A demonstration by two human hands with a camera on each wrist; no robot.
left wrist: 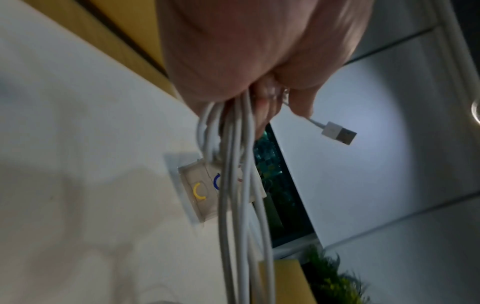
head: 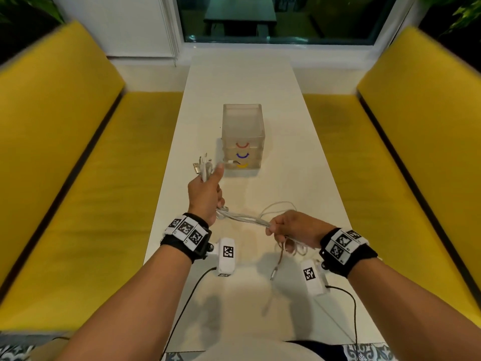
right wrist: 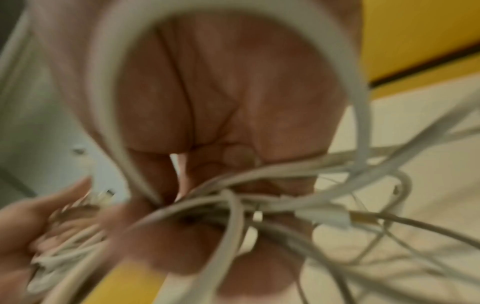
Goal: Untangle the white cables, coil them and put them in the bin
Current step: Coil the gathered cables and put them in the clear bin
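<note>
A bundle of white cables (head: 244, 218) stretches between both hands above the white table (head: 299, 157). My left hand (head: 205, 194) grips one end of the bundle, with several plug ends (head: 202, 166) sticking up past the thumb; the left wrist view shows a USB plug (left wrist: 339, 135) hanging free below the fingers. My right hand (head: 291, 227) is curled round the other end, and loose loops (head: 289, 247) dangle beneath it with one connector (head: 273, 274) near the tabletop. The right wrist view shows tangled strands (right wrist: 259, 205) crossing the palm. The clear plastic bin (head: 243, 139) stands just beyond the left hand.
The bin carries red, blue and yellow arc marks (head: 242, 155) on its near face. Yellow benches (head: 78, 178) run along both sides of the narrow table. A window (head: 281, 19) lies past the far end. Black wrist-camera wires (head: 348, 308) trail toward me.
</note>
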